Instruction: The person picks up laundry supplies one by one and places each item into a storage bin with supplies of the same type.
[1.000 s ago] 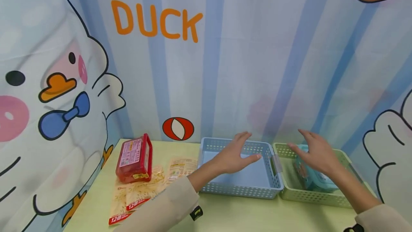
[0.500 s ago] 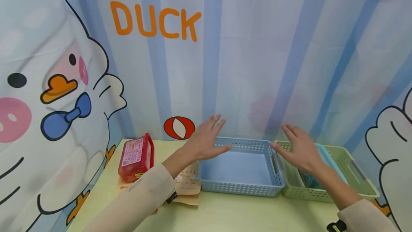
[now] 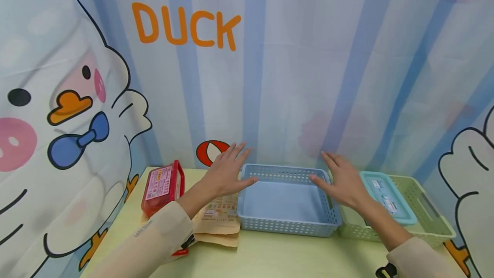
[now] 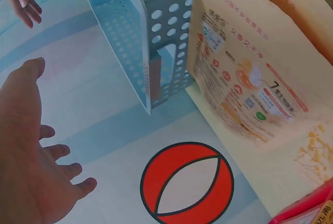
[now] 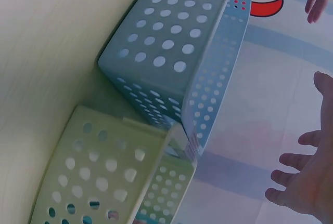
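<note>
My left hand [image 3: 225,175] hovers with spread fingers over the left end of a light blue perforated basket [image 3: 287,228]. My right hand [image 3: 345,183] is held above that basket's right end, fingers extended and thumb pointing inward. Neither hand holds anything. Inside the blue basket only its flat bottom shows. Beside it on the right stands a green basket [image 3: 436,213], with a teal-lidded box [image 3: 390,198] in it, lid facing up. In the left wrist view the left hand [image 4: 31,146] is away from the blue basket [image 4: 166,31]; the right wrist view shows the right hand [image 5: 307,172] likewise apart.
Left of the blue basket lie tan printed pouches [image 3: 218,220], partly covered by the left sleeve. A red plastic box [image 3: 160,188] rests on its side farther left. Behind the pale yellow table [image 3: 285,256] hangs a striped curtain [image 3: 293,76] with cartoon ducks.
Both hands have moved left, the left one from over the blue basket to its left end, the right one away from the green basket. The teal-lidded box has tipped so its lid faces up.
</note>
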Tool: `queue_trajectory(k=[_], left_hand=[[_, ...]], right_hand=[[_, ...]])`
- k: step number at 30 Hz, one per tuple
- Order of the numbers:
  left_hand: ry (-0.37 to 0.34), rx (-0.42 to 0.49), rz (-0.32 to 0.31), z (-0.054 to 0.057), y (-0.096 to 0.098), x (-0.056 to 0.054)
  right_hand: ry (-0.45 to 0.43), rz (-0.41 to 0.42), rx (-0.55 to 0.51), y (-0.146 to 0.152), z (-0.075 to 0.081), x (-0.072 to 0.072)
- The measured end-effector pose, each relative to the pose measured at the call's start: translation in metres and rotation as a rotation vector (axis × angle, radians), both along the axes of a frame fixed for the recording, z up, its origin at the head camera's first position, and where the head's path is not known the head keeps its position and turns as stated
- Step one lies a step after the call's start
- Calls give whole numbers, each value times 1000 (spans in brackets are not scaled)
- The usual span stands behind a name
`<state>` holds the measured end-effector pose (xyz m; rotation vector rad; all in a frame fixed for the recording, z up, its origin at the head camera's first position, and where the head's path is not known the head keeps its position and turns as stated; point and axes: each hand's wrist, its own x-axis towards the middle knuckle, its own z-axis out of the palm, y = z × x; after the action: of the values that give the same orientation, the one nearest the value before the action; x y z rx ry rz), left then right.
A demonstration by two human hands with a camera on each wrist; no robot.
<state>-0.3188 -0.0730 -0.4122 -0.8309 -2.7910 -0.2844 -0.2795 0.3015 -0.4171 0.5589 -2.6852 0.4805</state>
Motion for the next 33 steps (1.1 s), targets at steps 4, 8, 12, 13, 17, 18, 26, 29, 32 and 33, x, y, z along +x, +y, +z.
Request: queue_trajectory(k=[4, 8, 12, 13, 17, 18, 26, 29, 32, 33], left_hand=[[-20, -2, 30, -2, -12, 2], [-23, 0, 63, -8, -25, 2], [-25, -5, 94, -15, -41, -1], [-31, -3, 105, -17, -46, -1], [-18, 11, 161, -22, -66, -5], [-11, 17, 174, -22, -70, -6], [27, 80, 237, -17, -98, -6], [55, 117, 252, -13, -106, -3], [68, 142, 289, -12, -115, 0], [70, 146, 308, -12, -118, 1]], right_hand=[[-18, 1, -9, -7, -4, -4], [-25, -1, -32, -14, -6, -8], [-43, 5, -42, -24, -5, -14], [-50, 8, -45, -27, -4, -15], [-81, 23, -71, -39, -1, -19], [-87, 28, -82, -42, 0, -20], [-120, 55, -160, -66, 3, -25], [-121, 57, -173, -77, 2, -30], [-146, 59, -186, -89, 0, -34], [-158, 63, -191, -93, 0, -35]])
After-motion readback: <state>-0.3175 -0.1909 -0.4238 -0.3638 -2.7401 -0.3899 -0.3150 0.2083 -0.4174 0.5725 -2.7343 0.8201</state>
